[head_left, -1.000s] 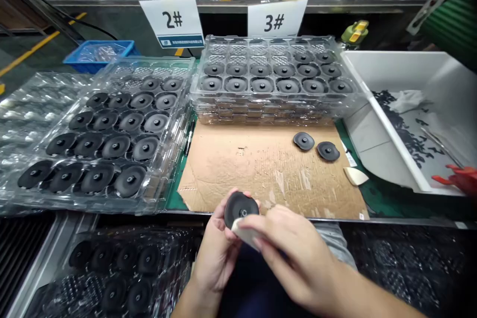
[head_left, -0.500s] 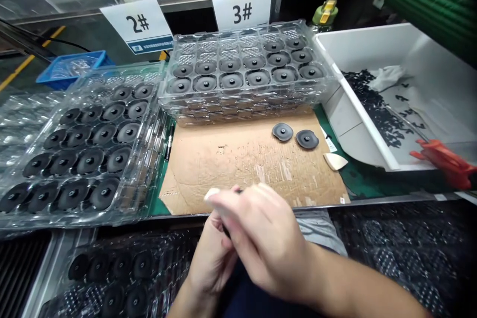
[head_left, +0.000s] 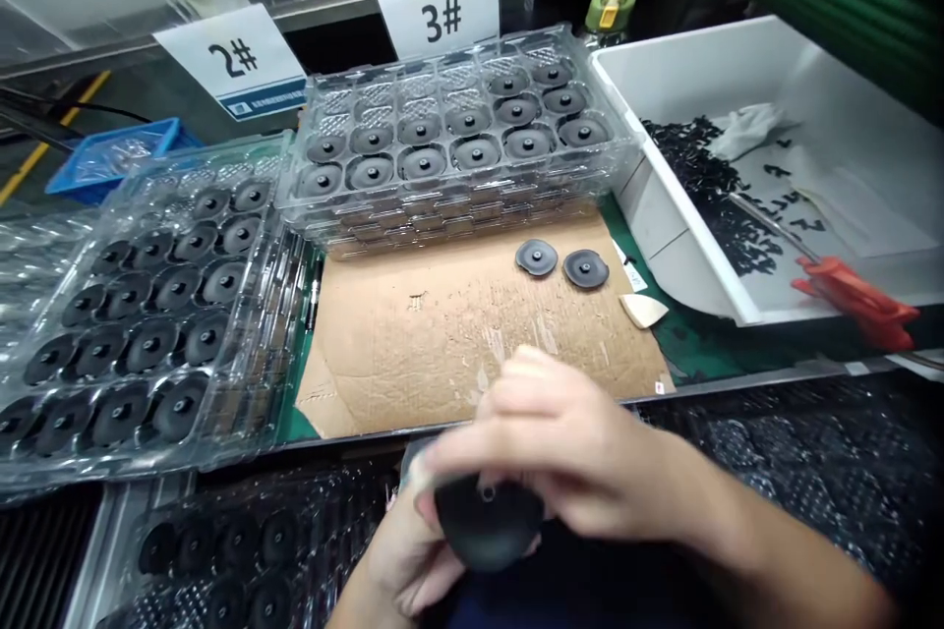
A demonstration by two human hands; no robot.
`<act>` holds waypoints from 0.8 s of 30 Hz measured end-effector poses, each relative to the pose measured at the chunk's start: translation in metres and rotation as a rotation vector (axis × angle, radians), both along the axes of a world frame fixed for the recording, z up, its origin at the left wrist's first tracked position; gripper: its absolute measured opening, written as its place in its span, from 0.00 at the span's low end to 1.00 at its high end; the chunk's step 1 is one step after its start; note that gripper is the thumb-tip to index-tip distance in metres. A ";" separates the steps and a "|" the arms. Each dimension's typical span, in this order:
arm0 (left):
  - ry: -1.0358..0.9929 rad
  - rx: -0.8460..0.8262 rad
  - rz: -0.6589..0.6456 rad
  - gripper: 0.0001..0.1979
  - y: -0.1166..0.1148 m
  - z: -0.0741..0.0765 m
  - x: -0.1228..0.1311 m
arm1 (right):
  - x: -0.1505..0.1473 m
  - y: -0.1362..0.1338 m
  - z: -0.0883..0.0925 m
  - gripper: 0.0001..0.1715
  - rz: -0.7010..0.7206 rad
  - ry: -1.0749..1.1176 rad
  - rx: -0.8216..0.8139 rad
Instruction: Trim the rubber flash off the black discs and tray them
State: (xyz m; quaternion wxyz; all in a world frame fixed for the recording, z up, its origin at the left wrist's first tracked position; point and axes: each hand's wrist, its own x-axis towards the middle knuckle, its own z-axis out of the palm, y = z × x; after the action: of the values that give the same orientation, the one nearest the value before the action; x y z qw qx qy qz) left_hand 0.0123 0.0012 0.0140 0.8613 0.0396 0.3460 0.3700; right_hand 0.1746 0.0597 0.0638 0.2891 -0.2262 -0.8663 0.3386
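Just in front of the table's edge, a round black disc (head_left: 487,523) with a small hub hole is tilted so its dark face shows. My left hand (head_left: 413,545) grips it from the left side and below, its fingers partly hidden behind it. Over the disc's upper edge curl the fingers of my right hand (head_left: 557,442), blurred by motion and closed on it. Something whitish sits at the fingertips near the disc's left edge, too smeared to name. Two similar dark discs, a left one (head_left: 536,257) and a right one (head_left: 585,268), lie on the cardboard sheet (head_left: 390,354).
Stacked clear trays (head_left: 457,187) with discs stand behind the cardboard; another disc-filled tray (head_left: 221,393) is at left. At right, a white bin (head_left: 675,231) holds small black clips and a red-handled tool (head_left: 855,300). A pale wedge-shaped piece (head_left: 643,311) lies by the cardboard's right edge.
My hands have turned and lowered slightly, bringing the black disc's face into view where it was mostly hidden between them. The camera view has shifted a little to the right.
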 end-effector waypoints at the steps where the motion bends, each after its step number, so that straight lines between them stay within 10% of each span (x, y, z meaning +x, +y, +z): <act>1: -0.033 -0.001 -0.051 0.12 0.001 -0.001 0.000 | 0.002 0.001 -0.001 0.17 -0.049 -0.055 -0.055; 7: -0.155 0.041 -0.159 0.09 0.003 -0.007 0.005 | 0.015 0.001 -0.019 0.16 -0.118 -0.053 -0.098; 12: -0.231 0.009 -0.126 0.22 0.001 -0.004 0.003 | 0.036 -0.003 -0.064 0.16 -0.649 -0.127 -0.298; 17: -0.235 0.013 -0.092 0.24 -0.001 -0.007 -0.004 | 0.039 -0.028 -0.119 0.18 -0.599 -0.195 -0.404; 20: -0.201 0.026 -0.068 0.25 -0.002 -0.008 -0.004 | 0.034 -0.031 -0.106 0.18 -0.652 -0.195 -0.406; 24: -0.040 0.042 0.003 0.28 -0.004 -0.005 -0.002 | 0.015 -0.025 -0.039 0.17 -0.536 -0.021 -0.090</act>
State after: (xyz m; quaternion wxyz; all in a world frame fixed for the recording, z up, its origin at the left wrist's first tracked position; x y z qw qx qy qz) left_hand 0.0103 -0.0025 0.0092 0.8665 0.0498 0.3207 0.3793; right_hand 0.1892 0.0347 0.0253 0.3492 -0.4634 -0.7625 0.2861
